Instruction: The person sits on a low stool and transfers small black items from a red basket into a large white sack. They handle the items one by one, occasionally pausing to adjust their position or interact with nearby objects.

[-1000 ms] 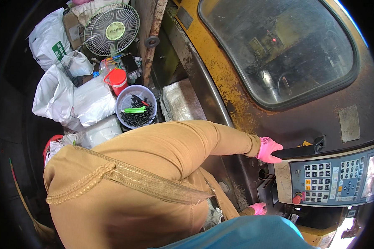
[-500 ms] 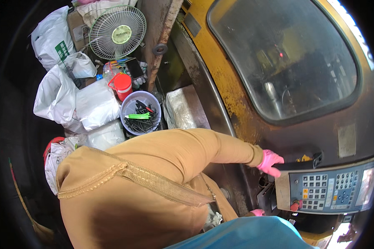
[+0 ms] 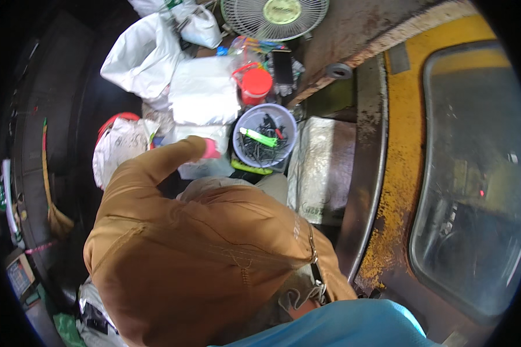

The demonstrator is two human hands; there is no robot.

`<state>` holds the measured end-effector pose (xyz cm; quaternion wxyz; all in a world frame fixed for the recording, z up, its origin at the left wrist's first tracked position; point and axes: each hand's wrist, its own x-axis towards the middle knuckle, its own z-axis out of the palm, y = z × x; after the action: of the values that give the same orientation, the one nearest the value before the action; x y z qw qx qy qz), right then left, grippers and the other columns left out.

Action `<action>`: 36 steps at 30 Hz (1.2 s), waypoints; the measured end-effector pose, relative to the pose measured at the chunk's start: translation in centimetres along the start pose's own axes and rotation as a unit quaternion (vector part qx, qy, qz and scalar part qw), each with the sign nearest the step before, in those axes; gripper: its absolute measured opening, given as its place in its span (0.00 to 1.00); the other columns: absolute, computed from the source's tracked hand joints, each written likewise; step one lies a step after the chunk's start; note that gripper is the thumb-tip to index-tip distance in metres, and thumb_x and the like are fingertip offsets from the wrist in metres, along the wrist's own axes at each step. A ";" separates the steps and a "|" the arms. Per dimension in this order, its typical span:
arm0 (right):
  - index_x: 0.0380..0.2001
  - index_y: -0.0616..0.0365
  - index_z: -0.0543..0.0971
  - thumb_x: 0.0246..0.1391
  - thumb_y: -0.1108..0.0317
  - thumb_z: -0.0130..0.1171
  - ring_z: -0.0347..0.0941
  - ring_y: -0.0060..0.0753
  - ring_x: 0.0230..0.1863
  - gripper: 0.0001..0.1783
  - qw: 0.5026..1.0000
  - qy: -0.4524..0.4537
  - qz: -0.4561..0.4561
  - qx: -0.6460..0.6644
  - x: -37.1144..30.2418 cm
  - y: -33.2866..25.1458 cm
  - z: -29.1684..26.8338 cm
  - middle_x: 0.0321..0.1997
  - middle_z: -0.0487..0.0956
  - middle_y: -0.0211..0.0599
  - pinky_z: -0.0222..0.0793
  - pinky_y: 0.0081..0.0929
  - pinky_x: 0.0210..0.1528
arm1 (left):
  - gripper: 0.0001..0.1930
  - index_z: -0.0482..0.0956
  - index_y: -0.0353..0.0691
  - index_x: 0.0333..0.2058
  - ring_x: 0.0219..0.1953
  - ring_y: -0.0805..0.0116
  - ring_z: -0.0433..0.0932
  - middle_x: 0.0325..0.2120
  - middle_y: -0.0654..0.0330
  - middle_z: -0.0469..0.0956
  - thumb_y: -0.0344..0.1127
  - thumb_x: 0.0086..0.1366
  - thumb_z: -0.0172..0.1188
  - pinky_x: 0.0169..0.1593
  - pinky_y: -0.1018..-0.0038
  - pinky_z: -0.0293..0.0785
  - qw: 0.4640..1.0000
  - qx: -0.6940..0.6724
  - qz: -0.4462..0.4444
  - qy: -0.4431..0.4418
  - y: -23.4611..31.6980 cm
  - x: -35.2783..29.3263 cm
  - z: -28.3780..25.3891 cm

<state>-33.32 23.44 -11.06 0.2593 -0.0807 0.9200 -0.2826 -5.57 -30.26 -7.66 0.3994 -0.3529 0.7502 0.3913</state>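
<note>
Left hand [image 3: 212,148], pink-gloved, over shiny plastic packs [image 3: 207,168].

The left hand [image 3: 212,148] is bright pink, at the end of a tan sleeve [image 3: 171,157]; the jacket [image 3: 197,254] is the same tan. Near the centre, a pale lavender tub [image 3: 244,122] contains black pieces [image 3: 262,153], a vivid green strip [image 3: 258,137] and a bit of red. Above it sits a red-lidded jug [image 3: 256,84]. White bags [image 3: 142,58] fill the upper left. At the top, the fan [image 3: 282,10] has a pale green hub within a ringed, spoked grille. On the right, a yellow panel [image 3: 396,144] is mottled with brown rust around a dark grey window [image 3: 474,162]. Light blue cloth [image 3: 330,327] crosses the lower edge.
</note>
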 end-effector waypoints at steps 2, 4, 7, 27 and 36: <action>0.34 0.55 0.80 0.61 0.58 0.61 0.75 0.35 0.35 0.12 0.975 -0.143 -0.156 -0.069 4.7 -7.1 5.5 0.33 0.81 0.36 0.70 0.35 0.45 | 0.28 0.82 0.32 0.34 0.21 0.50 0.78 0.26 0.47 0.80 0.58 0.67 0.57 0.30 0.55 0.73 0.987 -0.080 -0.136 -0.022 -13.6 1.5 7.9; 0.32 0.56 0.79 0.61 0.60 0.62 0.75 0.34 0.31 0.11 0.871 -0.111 -0.443 -0.178 9.6 -14.2 9.2 0.30 0.81 0.36 0.70 0.33 0.42 | 0.24 0.81 0.35 0.23 0.18 0.59 0.70 0.16 0.54 0.74 0.53 0.65 0.60 0.27 0.57 0.66 0.973 -0.164 0.068 0.144 -21.2 -2.0 16.1; 0.32 0.58 0.81 0.66 0.57 0.59 0.69 0.19 0.33 0.15 0.915 -0.328 -0.208 0.109 11.7 -35.7 11.3 0.28 0.78 0.27 0.66 0.23 0.38 | 0.16 0.83 0.41 0.25 0.19 0.66 0.69 0.14 0.59 0.72 0.46 0.65 0.59 0.26 0.60 0.66 0.962 -0.226 -0.130 0.079 -21.8 -6.1 26.9; 0.76 0.56 0.48 0.34 0.36 0.77 0.64 0.50 0.71 0.73 0.927 0.019 -0.246 -0.282 25.3 -58.5 32.7 0.71 0.67 0.50 0.63 0.44 0.69 | 0.21 0.81 0.44 0.47 0.48 0.42 0.81 0.44 0.47 0.83 0.51 0.61 0.61 0.51 0.52 0.75 0.859 -0.486 -0.082 0.142 -0.8 -14.9 54.8; 0.71 0.59 0.58 0.33 0.37 0.78 0.70 0.49 0.67 0.67 0.922 0.010 -0.280 -0.269 25.5 -59.1 32.7 0.65 0.73 0.52 0.66 0.39 0.67 | 0.27 0.76 0.47 0.58 0.48 0.55 0.80 0.49 0.59 0.82 0.50 0.63 0.63 0.53 0.56 0.72 0.490 -0.830 -0.252 0.086 -5.3 -12.9 50.2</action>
<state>-37.88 -48.62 -11.93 0.1286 -0.3986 0.9039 -0.0869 20.75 13.84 -16.78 -0.0629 -0.7273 -0.0115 0.6833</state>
